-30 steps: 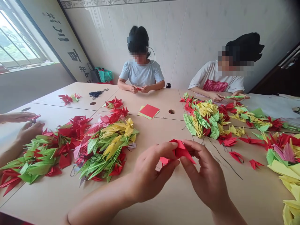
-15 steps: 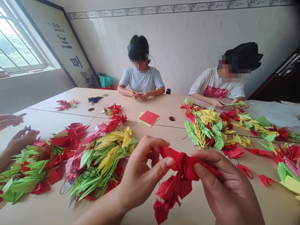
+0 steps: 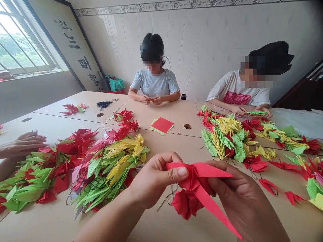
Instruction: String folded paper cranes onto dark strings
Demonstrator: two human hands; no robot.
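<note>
**Red folded paper held between both hands**

We hold the folded red paper [image 3: 195, 185] at six o'clock in view, left hand [image 3: 153, 179] pinching one end, right hand [image 3: 237, 191] gripping the other side. We seem to be shaping its points; the next move calls for a light, precise pinch. Outward on the table [image 3: 174, 143]: red square sheet [image 3: 163, 125] at eleven, origami heaps at nine [image 3: 116, 168] and one [image 3: 224, 126].

and here the red folded paper [image 3: 195, 183] hides fingertips of the left hand [image 3: 153, 181] and the right hand [image 3: 239, 195]! both forearms [image 3: 108, 218] are cut off below, a co-worker's arm [image 3: 7, 150] cut off far left, and the seated person's [image 3: 155, 82] red scrap [image 3: 151, 98]? too small to tell!
</note>
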